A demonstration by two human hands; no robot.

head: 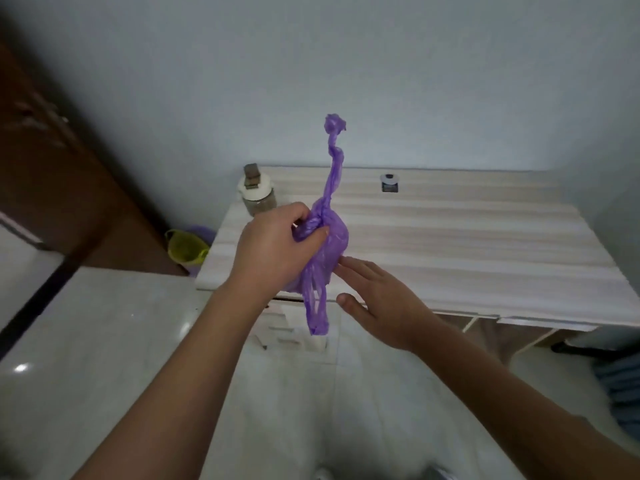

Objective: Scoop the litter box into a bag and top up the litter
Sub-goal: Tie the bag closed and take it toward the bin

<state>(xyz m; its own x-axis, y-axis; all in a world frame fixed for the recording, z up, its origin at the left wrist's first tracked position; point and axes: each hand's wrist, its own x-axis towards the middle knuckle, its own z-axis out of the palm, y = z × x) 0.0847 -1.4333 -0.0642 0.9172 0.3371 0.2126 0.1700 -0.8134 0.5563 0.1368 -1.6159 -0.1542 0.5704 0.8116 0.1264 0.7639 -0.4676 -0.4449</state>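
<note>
Left hand (277, 247) has the purple plastic bag (325, 237) bunched up in its fist, fingers and thumb curled tight around the knotted middle. One twisted tail of the bag sticks straight up toward 12 o'clock with a little knot at the tip, and the handle loops dangle down toward 6. Right hand (381, 299) sits just at 4 o'clock of the bag, fingers straight and loosely together, fingertips about touching the plastic, not gripping anything. All this is above the near-left corner of a pale wood-grain tabletop (467, 237). A jar with a white lid (256, 195) stands at 10 o'clock, and a yellow-green bin (187, 249) is on the floor at 9.
</note>
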